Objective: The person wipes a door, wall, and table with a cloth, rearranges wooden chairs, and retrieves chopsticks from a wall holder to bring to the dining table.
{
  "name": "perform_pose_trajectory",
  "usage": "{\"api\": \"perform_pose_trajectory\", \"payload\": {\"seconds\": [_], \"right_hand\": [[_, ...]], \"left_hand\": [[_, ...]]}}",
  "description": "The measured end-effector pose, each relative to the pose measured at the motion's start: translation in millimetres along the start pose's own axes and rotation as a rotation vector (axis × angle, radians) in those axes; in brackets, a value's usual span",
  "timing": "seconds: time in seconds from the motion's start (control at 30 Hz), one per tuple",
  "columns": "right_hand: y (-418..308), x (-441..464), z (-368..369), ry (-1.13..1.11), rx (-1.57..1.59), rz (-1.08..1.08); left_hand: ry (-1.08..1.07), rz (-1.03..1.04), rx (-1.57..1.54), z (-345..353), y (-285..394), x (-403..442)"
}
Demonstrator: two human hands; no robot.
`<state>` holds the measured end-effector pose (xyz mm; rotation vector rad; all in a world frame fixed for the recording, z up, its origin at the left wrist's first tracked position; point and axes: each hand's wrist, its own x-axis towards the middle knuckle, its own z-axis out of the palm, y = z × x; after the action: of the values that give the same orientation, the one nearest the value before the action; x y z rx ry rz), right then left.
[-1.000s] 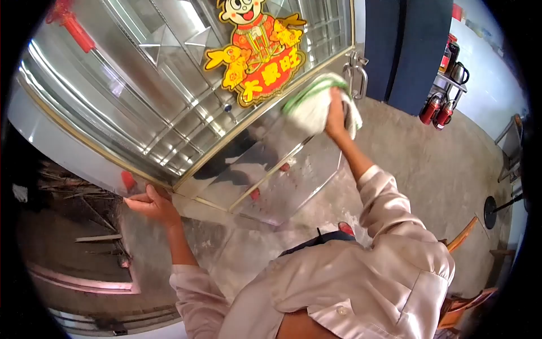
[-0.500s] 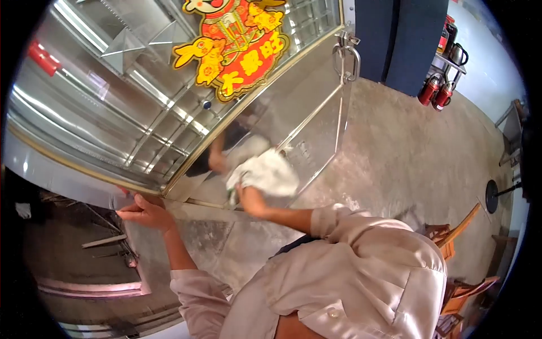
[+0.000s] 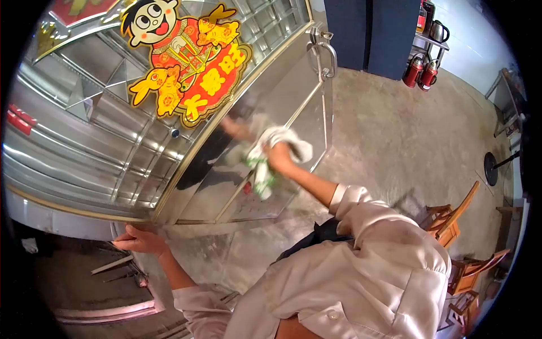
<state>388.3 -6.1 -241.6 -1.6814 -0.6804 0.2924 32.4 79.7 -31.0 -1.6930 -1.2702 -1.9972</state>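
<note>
My right hand is closed on a white cloth with green edges, held against the lower panel of a shiny metal door. The hand and cloth are mirrored in that panel. Above the panel, a red and yellow cartoon sticker is on the door's patterned part. At the lower left, my left hand is at the door's edge, its fingers curled around the edge near the bottom corner.
A handle is on the door's far side. Beyond it stand a dark blue pillar and a shelf with a kettle, red flasks beneath. Wooden chairs and a round black base are at the right.
My right hand first swept the cloth from near the handle down toward the lower left, then back up and right. The view has shifted, and my left hand stays at the door's edge.
</note>
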Motion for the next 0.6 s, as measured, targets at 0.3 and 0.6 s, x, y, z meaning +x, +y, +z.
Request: {"api": "perform_pose_trajectory", "payload": {"seconds": [0.3,0.6], "right_hand": [[91,192,-121,0.526,-0.206,0.237],[230,122,-11,0.046,-0.152,0.576]], "left_hand": [[0.004,-0.041,-0.020,0,-6,-1],[0.027,-0.058,-0.019,0,-9,1]]}}
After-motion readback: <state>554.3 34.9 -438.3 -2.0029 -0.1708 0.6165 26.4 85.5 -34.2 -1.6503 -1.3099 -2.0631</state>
